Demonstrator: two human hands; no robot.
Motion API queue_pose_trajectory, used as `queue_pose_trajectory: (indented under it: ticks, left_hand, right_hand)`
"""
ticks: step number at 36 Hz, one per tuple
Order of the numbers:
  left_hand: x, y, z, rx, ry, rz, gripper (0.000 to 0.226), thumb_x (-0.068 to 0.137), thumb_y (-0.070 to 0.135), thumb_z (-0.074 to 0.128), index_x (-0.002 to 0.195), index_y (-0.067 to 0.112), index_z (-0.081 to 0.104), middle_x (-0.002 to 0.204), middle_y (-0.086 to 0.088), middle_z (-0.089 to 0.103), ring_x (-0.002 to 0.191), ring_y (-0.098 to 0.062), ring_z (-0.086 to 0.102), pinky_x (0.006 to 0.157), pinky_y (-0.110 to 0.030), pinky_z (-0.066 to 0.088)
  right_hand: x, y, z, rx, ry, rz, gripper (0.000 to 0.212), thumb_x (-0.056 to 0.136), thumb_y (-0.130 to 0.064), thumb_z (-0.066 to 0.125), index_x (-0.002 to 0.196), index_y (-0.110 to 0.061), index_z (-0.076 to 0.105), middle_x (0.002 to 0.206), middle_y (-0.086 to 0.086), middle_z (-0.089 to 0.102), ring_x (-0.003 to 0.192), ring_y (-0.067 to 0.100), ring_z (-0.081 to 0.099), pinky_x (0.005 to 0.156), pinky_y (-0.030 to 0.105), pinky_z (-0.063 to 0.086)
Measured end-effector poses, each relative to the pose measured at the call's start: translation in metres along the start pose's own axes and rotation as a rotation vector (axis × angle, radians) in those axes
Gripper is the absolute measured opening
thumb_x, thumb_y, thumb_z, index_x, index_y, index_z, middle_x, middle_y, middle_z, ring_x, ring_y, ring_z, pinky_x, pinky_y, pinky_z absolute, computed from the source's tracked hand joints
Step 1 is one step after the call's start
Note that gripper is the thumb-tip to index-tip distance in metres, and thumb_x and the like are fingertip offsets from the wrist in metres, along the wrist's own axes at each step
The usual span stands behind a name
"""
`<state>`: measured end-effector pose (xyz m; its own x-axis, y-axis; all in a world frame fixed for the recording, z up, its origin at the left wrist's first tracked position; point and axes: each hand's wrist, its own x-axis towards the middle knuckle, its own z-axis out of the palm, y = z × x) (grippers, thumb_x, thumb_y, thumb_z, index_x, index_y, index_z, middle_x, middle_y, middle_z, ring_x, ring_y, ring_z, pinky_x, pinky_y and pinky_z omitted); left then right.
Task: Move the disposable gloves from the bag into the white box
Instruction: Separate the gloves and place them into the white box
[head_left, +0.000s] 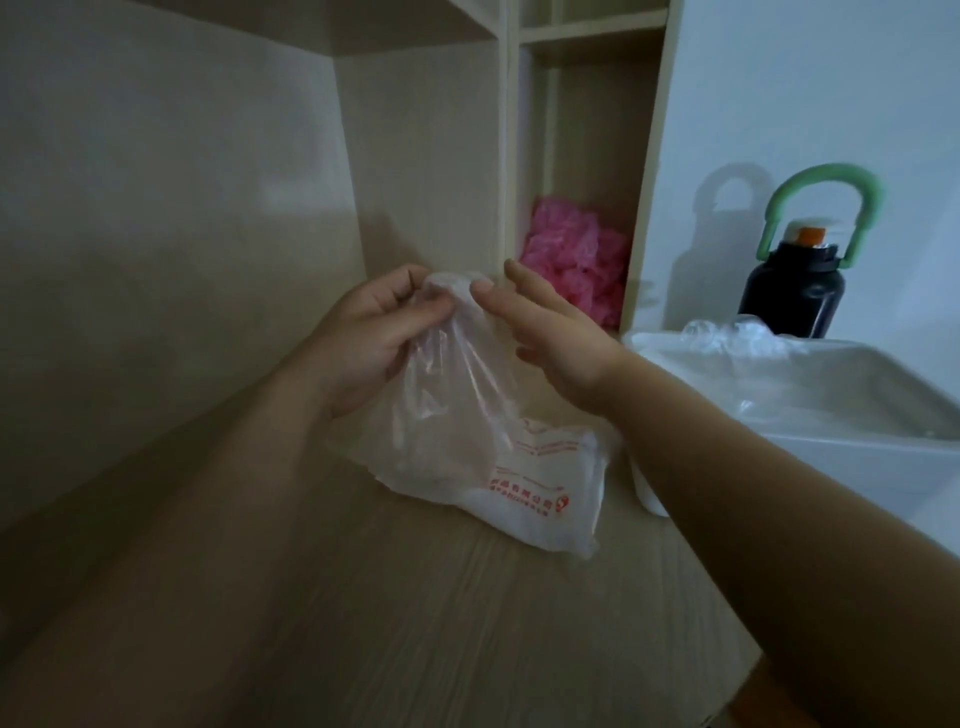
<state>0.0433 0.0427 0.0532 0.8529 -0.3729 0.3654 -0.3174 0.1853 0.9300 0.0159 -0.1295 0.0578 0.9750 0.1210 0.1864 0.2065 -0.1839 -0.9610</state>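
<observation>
White box (810, 400): right side cut off by the frame edge; we cannot make out its full contents. Bag (467, 447): red print too blurred for us to read; the gloves inside are indistinct. Bottle (792, 296), beyond the right hand (550, 338): base hidden behind the box. Both forearms run out of frame.
</observation>
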Motion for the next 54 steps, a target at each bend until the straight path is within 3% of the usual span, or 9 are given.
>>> queue_pose_trajectory:
  ticks: [5, 11, 20, 24, 32, 36, 39, 46, 54]
  left_hand:
    - [0.014, 0.006, 0.016, 0.140, -0.021, 0.049, 0.011, 0.084, 0.002, 0.059, 0.086, 0.013, 0.060, 0.075, 0.005, 0.068, 0.068, -0.005, 0.062, 0.066, -0.017, 0.051]
    - [0.023, -0.018, 0.008, 0.559, 0.010, -0.033, 0.016, 0.079, 0.012, 0.076, 0.077, 0.023, 0.065, 0.070, 0.012, 0.061, 0.065, 0.000, 0.052, 0.065, -0.020, 0.044]
    - [0.028, -0.064, 0.004, 0.897, 0.028, -0.154, 0.034, 0.082, 0.014, 0.071, 0.057, 0.019, 0.050, 0.057, 0.006, 0.042, 0.060, -0.013, 0.040, 0.058, -0.030, 0.030]
    - [0.026, -0.080, 0.008, 1.039, 0.070, -0.224, 0.012, 0.086, 0.017, 0.064, 0.074, 0.015, 0.066, 0.078, -0.002, 0.066, 0.075, -0.015, 0.057, 0.067, -0.030, 0.042]
    - [0.036, -0.091, 0.016, 1.221, 0.173, -0.350, 0.032, 0.090, 0.030, 0.059, 0.117, 0.014, 0.065, 0.121, -0.010, 0.064, 0.111, -0.029, 0.058, 0.092, -0.035, 0.048]
    - [0.045, -0.078, 0.040, 1.074, 0.399, -0.065, 0.045, 0.089, 0.025, 0.059, 0.131, 0.010, 0.053, 0.127, -0.016, 0.057, 0.116, -0.034, 0.052, 0.097, -0.044, 0.044]
    - [0.050, -0.060, 0.070, 0.895, 0.429, 0.147, 0.040, 0.091, 0.022, 0.060, 0.129, 0.011, 0.055, 0.127, -0.010, 0.057, 0.116, -0.026, 0.052, 0.099, -0.037, 0.042]
    - [0.062, -0.044, 0.139, 0.764, 0.034, 0.208, 0.037, 0.080, 0.037, 0.058, 0.110, 0.017, 0.069, 0.109, -0.005, 0.066, 0.099, -0.018, 0.062, 0.091, -0.029, 0.047]
    - [0.082, -0.048, 0.199, 1.208, -0.535, -0.038, 0.054, 0.095, 0.042, 0.052, 0.146, 0.033, 0.036, 0.153, 0.004, 0.035, 0.138, -0.017, 0.035, 0.112, -0.028, 0.029]
  right_hand:
    - [-0.006, -0.014, -0.020, -0.053, -0.032, -0.037, 0.023, 0.086, -0.028, 0.067, 0.098, -0.009, 0.069, 0.098, 0.013, 0.071, 0.086, 0.021, 0.068, 0.085, 0.040, 0.054]
    - [-0.002, -0.002, -0.034, -0.326, 0.278, -0.035, 0.031, 0.087, -0.032, 0.067, 0.090, -0.001, 0.067, 0.078, 0.005, 0.065, 0.062, 0.010, 0.056, 0.052, 0.017, 0.047]
    - [0.014, 0.023, -0.044, -0.552, 0.424, -0.044, 0.027, 0.095, -0.026, 0.054, 0.087, -0.002, 0.061, 0.082, 0.008, 0.065, 0.064, 0.015, 0.052, 0.058, 0.027, 0.043]
    - [0.017, 0.024, -0.057, -0.552, 0.561, -0.003, 0.029, 0.097, -0.019, 0.048, 0.070, -0.012, 0.052, 0.062, 0.001, 0.049, 0.056, 0.015, 0.047, 0.051, 0.025, 0.040]
    - [0.012, 0.022, -0.096, -0.263, 0.718, 0.151, 0.029, 0.099, -0.013, 0.039, 0.119, -0.005, 0.058, 0.102, 0.013, 0.066, 0.080, 0.025, 0.061, 0.080, 0.042, 0.057]
    - [0.006, 0.022, -0.114, -0.078, 0.838, 0.117, 0.028, 0.100, -0.016, 0.041, 0.124, -0.011, 0.053, 0.104, 0.008, 0.064, 0.069, 0.015, 0.055, 0.061, 0.029, 0.051]
    - [-0.002, 0.023, -0.133, -0.003, 0.941, 0.118, 0.029, 0.099, -0.017, 0.041, 0.125, -0.013, 0.051, 0.109, 0.007, 0.060, 0.087, 0.020, 0.057, 0.076, 0.032, 0.050]
    - [-0.038, 0.037, -0.188, -0.464, 0.903, 0.355, 0.038, 0.093, -0.006, 0.042, 0.130, -0.001, 0.037, 0.122, 0.016, 0.050, 0.100, 0.027, 0.051, 0.091, 0.039, 0.046]
    - [-0.073, 0.045, -0.226, -0.805, 0.718, 0.537, 0.051, 0.086, -0.001, 0.046, 0.133, -0.007, 0.027, 0.115, 0.019, 0.055, 0.105, 0.037, 0.055, 0.093, 0.047, 0.047]
